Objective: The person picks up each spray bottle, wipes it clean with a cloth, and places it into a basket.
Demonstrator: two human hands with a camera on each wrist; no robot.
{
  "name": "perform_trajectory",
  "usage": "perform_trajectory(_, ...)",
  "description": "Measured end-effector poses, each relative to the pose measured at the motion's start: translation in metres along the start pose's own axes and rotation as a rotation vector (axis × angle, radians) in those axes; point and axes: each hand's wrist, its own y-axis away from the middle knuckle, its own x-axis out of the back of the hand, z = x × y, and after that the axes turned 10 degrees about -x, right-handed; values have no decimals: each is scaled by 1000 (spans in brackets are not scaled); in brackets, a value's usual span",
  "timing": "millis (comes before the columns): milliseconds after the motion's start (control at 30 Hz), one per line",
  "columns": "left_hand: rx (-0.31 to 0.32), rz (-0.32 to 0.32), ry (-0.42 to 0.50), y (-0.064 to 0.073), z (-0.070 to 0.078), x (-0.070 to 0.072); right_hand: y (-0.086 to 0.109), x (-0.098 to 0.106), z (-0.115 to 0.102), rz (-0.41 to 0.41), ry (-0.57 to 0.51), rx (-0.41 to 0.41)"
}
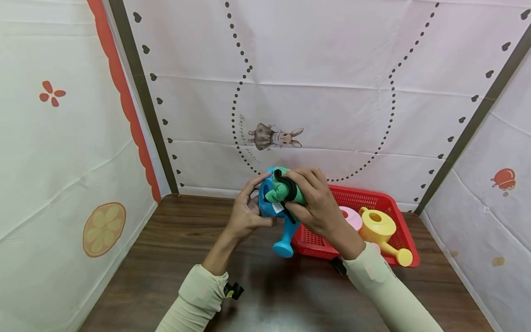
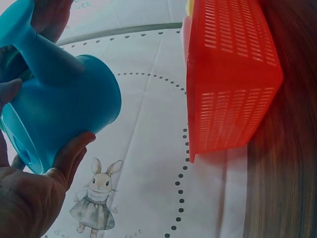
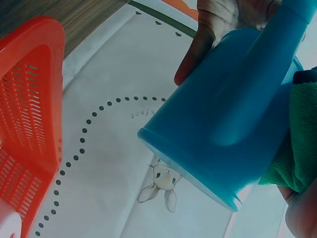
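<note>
A blue toy watering can [image 1: 268, 196] is held up above the table, its spout pointing down toward me in the head view. My left hand [image 1: 244, 210] grips the can's body from the left, thumb below and fingers around the far side. In my right hand [image 1: 313, 200] is a green cloth [image 1: 294, 191] with a black edge and a small white tag, bunched against the can's upper right side. The left wrist view shows the can's body [image 2: 74, 104] between both hands. In the right wrist view the cloth [image 3: 303, 134] touches the can near its spout.
A red plastic basket [image 1: 375, 196] stands on the dark wooden table [image 1: 186, 240] at the right. Inside it lie a yellow watering can [image 1: 378, 225] and a pink one [image 1: 351, 217]. Printed white cloth walls [image 1: 315, 110] enclose the table's back and sides.
</note>
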Motion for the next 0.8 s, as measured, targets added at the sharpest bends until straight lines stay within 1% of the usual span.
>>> perform_trajectory(167,-32,8,-23,-1,-2,-1,0,2,0,-6,-10,-23)
perform_trajectory(267,-36,20,-38,-1,-2,-2,0,3,1,-14,-17,-40)
perform_trajectory(400,-13,34,-51,-1,0,-4,2,6,6,-31,-23,-83)
perform_trajectory(500,15,41,-69,-1,1,-3,4,9,11,-39,-29,-135)
perform_trajectory(600,38,48,-98,0,2,0,6,13,18,-30,-31,-190)
perform_trajectory(800,47,47,-138,-1,7,3,9,21,25,-14,-43,-269)
